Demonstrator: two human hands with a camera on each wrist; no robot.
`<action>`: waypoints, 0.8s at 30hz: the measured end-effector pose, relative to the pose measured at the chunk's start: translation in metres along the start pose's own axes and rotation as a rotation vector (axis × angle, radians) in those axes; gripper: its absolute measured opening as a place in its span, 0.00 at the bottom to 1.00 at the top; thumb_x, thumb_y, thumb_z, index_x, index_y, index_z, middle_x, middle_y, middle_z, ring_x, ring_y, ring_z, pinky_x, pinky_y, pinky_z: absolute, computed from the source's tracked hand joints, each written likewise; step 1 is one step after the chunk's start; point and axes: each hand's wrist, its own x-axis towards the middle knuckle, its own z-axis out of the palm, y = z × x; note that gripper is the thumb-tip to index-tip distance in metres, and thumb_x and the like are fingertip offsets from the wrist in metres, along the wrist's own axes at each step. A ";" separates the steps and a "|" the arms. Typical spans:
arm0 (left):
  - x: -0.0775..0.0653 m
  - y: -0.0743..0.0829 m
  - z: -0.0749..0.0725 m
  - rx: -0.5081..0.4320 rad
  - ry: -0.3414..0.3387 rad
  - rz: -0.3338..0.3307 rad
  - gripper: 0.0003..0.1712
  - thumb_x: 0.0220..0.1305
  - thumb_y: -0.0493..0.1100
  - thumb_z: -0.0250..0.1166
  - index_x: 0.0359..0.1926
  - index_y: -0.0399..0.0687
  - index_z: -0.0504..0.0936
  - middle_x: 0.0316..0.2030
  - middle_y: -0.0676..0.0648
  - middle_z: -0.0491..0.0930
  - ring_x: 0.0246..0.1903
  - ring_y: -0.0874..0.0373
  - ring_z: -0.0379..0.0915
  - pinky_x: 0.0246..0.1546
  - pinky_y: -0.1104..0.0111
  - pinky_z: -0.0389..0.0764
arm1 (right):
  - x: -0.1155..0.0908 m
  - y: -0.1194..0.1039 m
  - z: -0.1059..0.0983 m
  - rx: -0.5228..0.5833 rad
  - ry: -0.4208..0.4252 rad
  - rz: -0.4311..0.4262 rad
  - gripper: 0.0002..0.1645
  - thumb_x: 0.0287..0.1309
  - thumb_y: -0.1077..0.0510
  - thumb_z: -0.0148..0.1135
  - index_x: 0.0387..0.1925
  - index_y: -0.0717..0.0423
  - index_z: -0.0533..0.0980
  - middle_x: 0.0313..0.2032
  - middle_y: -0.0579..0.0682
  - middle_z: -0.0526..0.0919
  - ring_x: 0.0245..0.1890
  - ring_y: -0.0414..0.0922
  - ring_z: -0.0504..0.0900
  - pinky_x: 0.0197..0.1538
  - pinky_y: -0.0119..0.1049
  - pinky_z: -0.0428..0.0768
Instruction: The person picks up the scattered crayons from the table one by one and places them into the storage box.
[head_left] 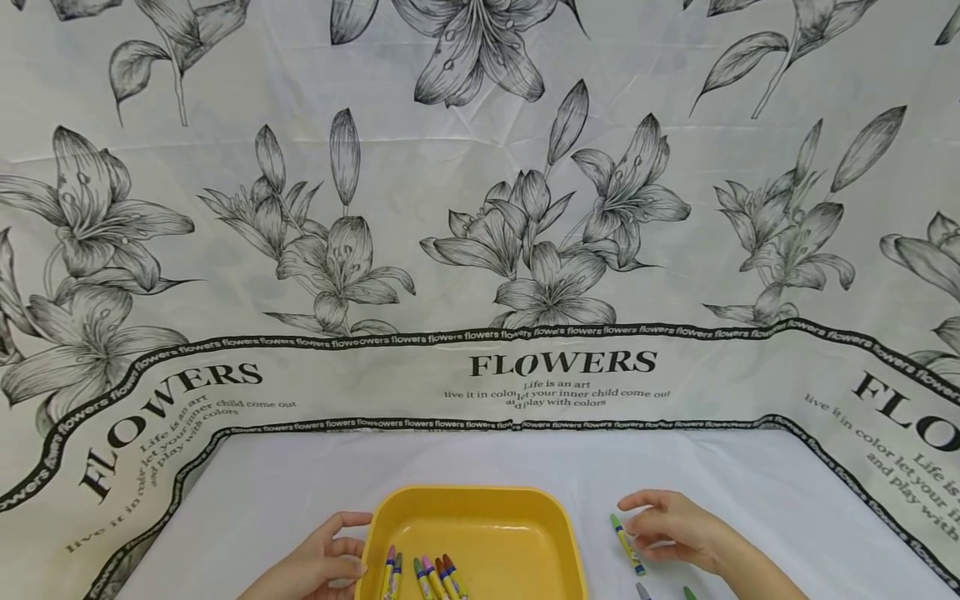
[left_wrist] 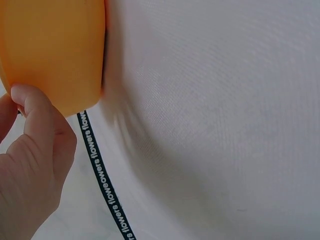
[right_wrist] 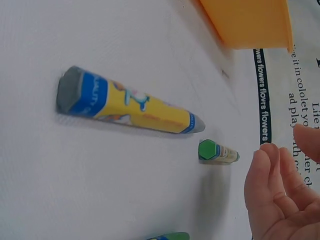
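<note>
At the left side of the yellow tray [head_left: 517, 533] my left hand [head_left: 318, 562] holds the rim with bent fingers and the thumb. In the left wrist view the fingertips meet the tray's outer wall [left_wrist: 55, 50]. My right hand [head_left: 678, 529] hovers with parted fingers just right of a green crayon [head_left: 627, 543] on the table and holds nothing. The right wrist view shows a grey crayon [right_wrist: 142, 106] lying nearest the camera, the green crayon [right_wrist: 217, 151] beyond it, and another green crayon's end [right_wrist: 172, 236] at the bottom edge.
Several crayons lie inside the tray at its left, among them a pink crayon [head_left: 431, 571] and a brown crayon [head_left: 453, 575]. A white cloth [head_left: 300, 467] covers the table. Behind it hangs a flower-printed curtain [head_left: 420, 375].
</note>
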 end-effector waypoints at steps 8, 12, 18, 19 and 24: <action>0.000 0.000 0.000 -0.010 0.000 -0.005 0.38 0.58 0.31 0.57 0.66 0.36 0.49 0.39 0.43 0.74 0.33 0.57 0.74 0.36 0.68 0.78 | 0.004 0.010 -0.002 -0.015 0.071 0.047 0.25 0.49 0.64 0.61 0.50 0.68 0.70 0.26 0.49 0.77 0.27 0.42 0.76 0.31 0.30 0.78; 0.001 -0.001 -0.001 -0.013 -0.008 -0.006 0.38 0.58 0.32 0.58 0.66 0.36 0.48 0.39 0.43 0.75 0.33 0.57 0.74 0.36 0.69 0.78 | 0.006 0.013 0.001 -0.048 0.112 0.052 0.24 0.47 0.64 0.62 0.49 0.68 0.71 0.25 0.49 0.76 0.26 0.41 0.76 0.29 0.29 0.78; 0.001 -0.002 -0.002 -0.005 -0.015 -0.005 0.38 0.57 0.31 0.58 0.66 0.36 0.49 0.39 0.43 0.75 0.33 0.57 0.74 0.35 0.69 0.78 | 0.011 0.016 0.012 -0.127 0.253 0.090 0.21 0.43 0.67 0.64 0.44 0.66 0.74 0.26 0.51 0.75 0.24 0.42 0.75 0.26 0.29 0.76; 0.002 -0.002 -0.003 -0.005 -0.014 -0.004 0.38 0.57 0.31 0.58 0.65 0.36 0.50 0.40 0.43 0.75 0.34 0.57 0.75 0.36 0.69 0.78 | 0.011 0.017 0.013 -0.145 0.271 0.087 0.21 0.43 0.67 0.65 0.43 0.66 0.74 0.26 0.51 0.75 0.23 0.42 0.75 0.25 0.30 0.76; 0.001 -0.001 -0.002 0.002 -0.006 -0.002 0.37 0.57 0.31 0.58 0.65 0.36 0.50 0.39 0.43 0.75 0.34 0.56 0.75 0.36 0.68 0.78 | 0.013 0.018 0.021 -0.244 0.336 0.074 0.18 0.41 0.66 0.68 0.37 0.64 0.75 0.23 0.51 0.75 0.18 0.41 0.74 0.20 0.29 0.75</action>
